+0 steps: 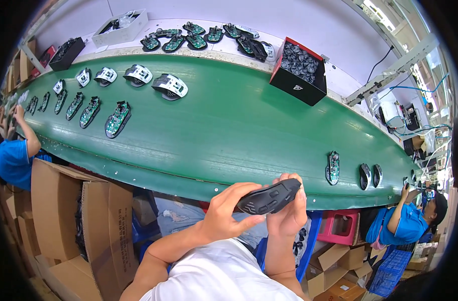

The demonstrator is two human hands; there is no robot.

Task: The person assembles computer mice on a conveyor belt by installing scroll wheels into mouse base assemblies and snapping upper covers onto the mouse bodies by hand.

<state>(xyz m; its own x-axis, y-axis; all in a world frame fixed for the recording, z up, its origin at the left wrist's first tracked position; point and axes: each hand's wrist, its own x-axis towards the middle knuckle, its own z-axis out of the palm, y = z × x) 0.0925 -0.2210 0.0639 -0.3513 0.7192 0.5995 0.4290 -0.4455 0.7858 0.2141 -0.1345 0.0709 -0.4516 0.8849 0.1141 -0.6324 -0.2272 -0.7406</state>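
A black computer mouse (270, 197) is held up in front of my body, near the edge of the green conveyor belt (204, 125). My left hand (225, 213) grips its left end, thumb along the near side. At the other end, the fingers of my right hand (290, 213) wrap behind and around it. The mouse is tilted, with a side and its small buttons showing. On the belt to the right lies an open mouse base with a green circuit board (332, 169). Two black mice (365, 176) lie beyond it.
White-and-black mouse shells (170, 87) and mouse bases with circuit boards (118, 119) line the belt's left. A black box of small dark parts (300, 70) stands at its far edge. Cardboard boxes (108, 231) are lower left. Co-workers in blue sit left (13, 160) and right (397, 226).
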